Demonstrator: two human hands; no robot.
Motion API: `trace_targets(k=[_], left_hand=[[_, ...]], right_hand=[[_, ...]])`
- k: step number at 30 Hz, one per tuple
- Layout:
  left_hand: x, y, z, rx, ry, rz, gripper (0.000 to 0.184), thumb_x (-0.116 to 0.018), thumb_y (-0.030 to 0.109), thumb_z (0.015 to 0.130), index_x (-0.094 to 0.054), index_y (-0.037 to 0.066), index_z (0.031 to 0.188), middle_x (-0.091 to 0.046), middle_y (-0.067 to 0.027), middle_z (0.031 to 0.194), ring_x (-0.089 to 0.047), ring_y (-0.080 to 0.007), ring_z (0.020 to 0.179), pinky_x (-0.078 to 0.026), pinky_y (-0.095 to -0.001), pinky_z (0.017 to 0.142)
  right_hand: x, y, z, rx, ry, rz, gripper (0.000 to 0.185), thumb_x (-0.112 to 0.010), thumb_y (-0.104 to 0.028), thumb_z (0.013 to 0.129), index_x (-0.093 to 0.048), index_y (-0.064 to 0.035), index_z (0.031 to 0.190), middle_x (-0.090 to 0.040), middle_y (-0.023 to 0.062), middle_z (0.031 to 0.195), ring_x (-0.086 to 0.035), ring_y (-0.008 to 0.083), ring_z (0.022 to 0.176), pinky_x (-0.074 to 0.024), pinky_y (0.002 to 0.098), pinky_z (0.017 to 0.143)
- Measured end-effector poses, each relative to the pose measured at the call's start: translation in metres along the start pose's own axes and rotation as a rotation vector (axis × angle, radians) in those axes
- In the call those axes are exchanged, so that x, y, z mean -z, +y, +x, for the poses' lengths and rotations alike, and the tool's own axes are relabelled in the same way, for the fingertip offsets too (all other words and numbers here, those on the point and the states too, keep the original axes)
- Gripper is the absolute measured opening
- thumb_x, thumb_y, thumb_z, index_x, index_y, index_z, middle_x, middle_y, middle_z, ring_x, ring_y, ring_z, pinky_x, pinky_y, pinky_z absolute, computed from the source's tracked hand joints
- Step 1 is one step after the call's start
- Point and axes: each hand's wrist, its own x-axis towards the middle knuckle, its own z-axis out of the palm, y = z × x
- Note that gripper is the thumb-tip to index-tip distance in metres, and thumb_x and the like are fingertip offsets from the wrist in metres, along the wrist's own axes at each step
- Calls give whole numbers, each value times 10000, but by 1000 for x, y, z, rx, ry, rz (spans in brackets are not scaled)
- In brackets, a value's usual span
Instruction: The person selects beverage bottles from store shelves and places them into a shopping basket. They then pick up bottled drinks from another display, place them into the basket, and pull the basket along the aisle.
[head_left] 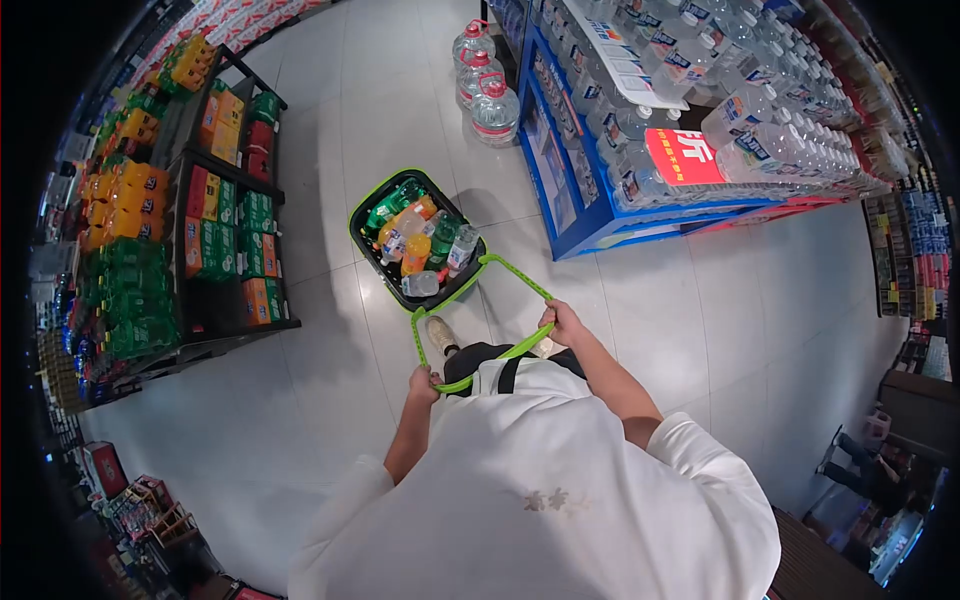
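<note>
A black shopping basket (470,293) with a bright green rim stands on the floor in front of my feet. Its long green handle (517,273) reaches back toward my waist. My left hand (424,383) is closed around the handle's left side, and my right hand (563,322) grips its right side. Inside the basket lie several drink bottles: a green bottle (396,204), an orange drink bottle (415,254) and a clear bottle (421,285) among them.
On the left is a black shelf (235,340) of bottled and boxed drinks. At the right, a blue display stand (575,235) holds many water bottles and a red sign (684,158). Several large water jugs (494,108) stand on the floor beside it. A person (868,470) is at far right.
</note>
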Motion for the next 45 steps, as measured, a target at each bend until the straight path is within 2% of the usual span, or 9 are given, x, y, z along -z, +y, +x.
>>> trace_targets(k=[5, 11, 14, 18, 21, 23, 29, 38, 45], left_hand=[[2, -59, -13, -104, -26, -55, 81, -454, 109, 953, -375, 98, 940, -373, -22, 648, -344, -107, 470, -319, -232, 380], [-4, -104, -17, 65, -74, -79, 82, -448, 92, 944, -377, 72, 908, -371, -22, 614, -355, -131, 448, -357, -265, 401], [2, -122, -16, 84, -227, -4, 59, -439, 79, 937, -395, 65, 900, -407, -34, 621, -383, -140, 452, -375, -263, 416], [13, -141, -21, -31, -196, 234, 41, -439, 59, 922, -428, 53, 883, -440, -48, 631, -426, -143, 482, -385, -264, 417], [39, -154, -13, -124, -288, 466, 46, -444, 60, 918, -445, 48, 874, -457, -55, 648, -444, -144, 500, -396, -265, 427], [43, -159, -11, 90, -185, 287, 47, -450, 64, 917, -447, 48, 873, -468, -60, 662, -449, -149, 507, -411, -265, 447], [88, -186, -34, -22, -175, 534, 37, -474, 74, 923, -467, 45, 944, -477, -65, 700, -457, -151, 545, -449, -283, 522], [188, -214, -34, 60, -271, 522, 71, -465, 3, 909, -466, 43, 968, -463, -67, 754, -458, -147, 574, -461, -299, 534], [253, -250, -10, 35, -83, 302, 59, -515, 36, 879, -458, 30, 892, -428, -53, 654, -368, -113, 442, -345, -236, 385]], right_hand=[[33, -23, -21, 8, 4, -34, 236, -508, -135, 914, -375, -128, 719, -317, -22, 544, -343, 120, 465, -402, 305, 527], [63, -54, -43, 39, 47, -70, 268, -525, -166, 912, -360, -131, 703, -308, -15, 521, -344, 143, 436, -406, 324, 504], [83, -59, -50, 79, 68, -49, 289, -520, -174, 917, -346, -137, 689, -289, -18, 519, -313, 140, 419, -377, 311, 460], [90, -45, -74, 135, 121, -14, 318, -505, -187, 931, -328, -144, 670, -256, -25, 523, -259, 119, 410, -299, 280, 402], [104, -27, -87, 201, 206, -32, 376, -493, -190, 930, -282, -181, 619, -235, -49, 499, -225, 94, 394, -272, 248, 383], [120, -15, -93, 215, 228, -21, 384, -492, -193, 931, -277, -182, 613, -231, -46, 499, -225, 93, 395, -265, 247, 378], [170, 46, -124, 221, 248, 38, 406, -489, -225, 942, -265, -203, 605, -205, -68, 485, -214, 78, 383, -247, 230, 368], [256, 160, -186, 230, 293, 213, 428, -471, -232, 940, -235, -210, 584, -200, -70, 473, -203, 80, 371, -224, 230, 352], [328, 242, -208, 245, 419, 226, 392, -474, -192, 917, -251, -182, 594, -201, -41, 457, -213, 101, 361, -256, 247, 345]])
